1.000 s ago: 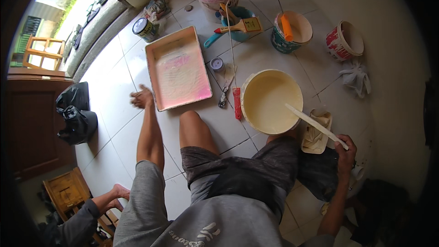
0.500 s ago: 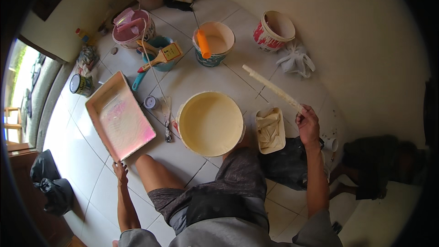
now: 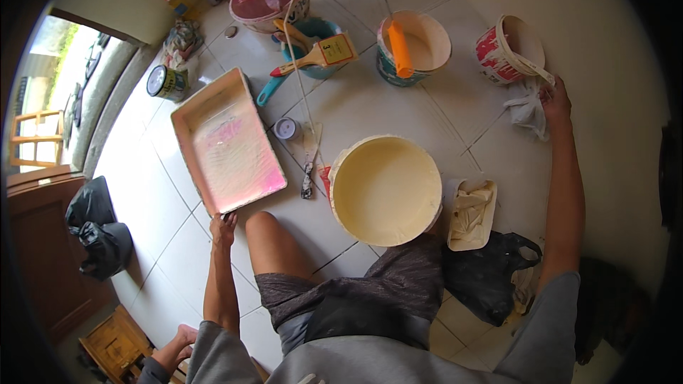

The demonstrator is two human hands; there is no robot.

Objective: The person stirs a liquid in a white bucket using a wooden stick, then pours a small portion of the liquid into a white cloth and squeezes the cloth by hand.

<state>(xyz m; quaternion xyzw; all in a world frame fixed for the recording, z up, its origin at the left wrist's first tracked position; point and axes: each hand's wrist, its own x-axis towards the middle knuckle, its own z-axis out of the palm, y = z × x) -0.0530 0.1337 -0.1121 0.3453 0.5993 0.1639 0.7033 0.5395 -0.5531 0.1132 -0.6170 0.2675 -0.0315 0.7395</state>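
My right hand (image 3: 556,105), arm stretched far to the right, is closed on the end of a pale, paint-coated stick (image 3: 532,65). The stick's other end is over the mouth of a red-and-white paint bucket (image 3: 498,60). Below that hand, a knotted white plastic bag (image 3: 526,110) lies against the bucket. My left hand (image 3: 223,227) grips the near corner of a shallow paint tray (image 3: 199,110), stained cream and pink. Between my knees stands a large bucket of cream paint (image 3: 388,188). Beside it is a small tub of thick cream paste (image 3: 471,213).
An orange-handled roller (image 3: 400,50) rests in a paint bucket (image 3: 430,39). Brushes (image 3: 324,53) lie across a teal pail (image 3: 313,28) near a pink-stained bucket (image 3: 284,11). A scraper (image 3: 309,167) lies by a small jar (image 3: 287,128). Someone's foot (image 3: 183,338) shows lower left.
My right hand has carried the stick forward and right, from above the paste tub to the red-and-white bucket. The view has shifted left; my left hand stays at the tray's near corner.
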